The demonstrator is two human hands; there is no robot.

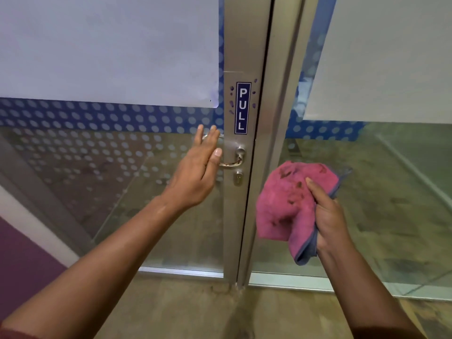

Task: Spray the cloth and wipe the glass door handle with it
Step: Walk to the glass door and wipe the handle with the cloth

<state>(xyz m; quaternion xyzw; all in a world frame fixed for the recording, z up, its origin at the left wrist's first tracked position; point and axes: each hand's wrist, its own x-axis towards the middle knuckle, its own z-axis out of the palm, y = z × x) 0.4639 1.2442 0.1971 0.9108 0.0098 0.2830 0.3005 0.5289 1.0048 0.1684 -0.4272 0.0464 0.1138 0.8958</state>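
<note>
Left hand (pixel 199 167), fingers straight, hangs before the metal door handle (pixel 232 160); contact cannot be told. Right hand (pixel 329 216) grasps the bunched pink cloth (pixel 286 204), at 4 o'clock from the handle, apart from it.

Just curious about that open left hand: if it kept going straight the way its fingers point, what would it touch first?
Probably the handle: the left hand is right in front of it, fingers straight. Depth is unclear.

our left hand (pixel 195 172) open with straight fingers at the glass door's metal handle (pixel 232 162), our right hand (pixel 327 216) gripping a bunched pink cloth (pixel 286 204), blue pull sticker (pixel 242 107) above
</note>
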